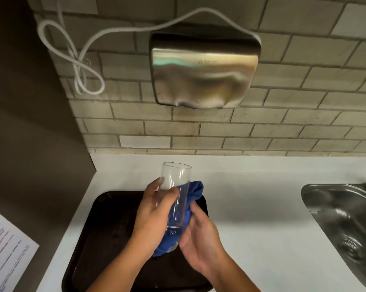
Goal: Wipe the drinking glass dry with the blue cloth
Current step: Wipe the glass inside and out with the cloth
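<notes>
Blue cloth (193, 193) bunched in right grip (201, 232); left grip (154, 209) wraps glass (175, 199).

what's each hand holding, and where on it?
Left hand grips the glass around its middle. Right hand presses the blue cloth against the glass's lower side.

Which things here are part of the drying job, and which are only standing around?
In use: tall clear drinking glass, crumpled blue cloth, left hand, right hand.

Not in use: dark brown rectangular tray, steel sink, steel wall hand dryer, white looped cable, printed paper sheet.
</notes>
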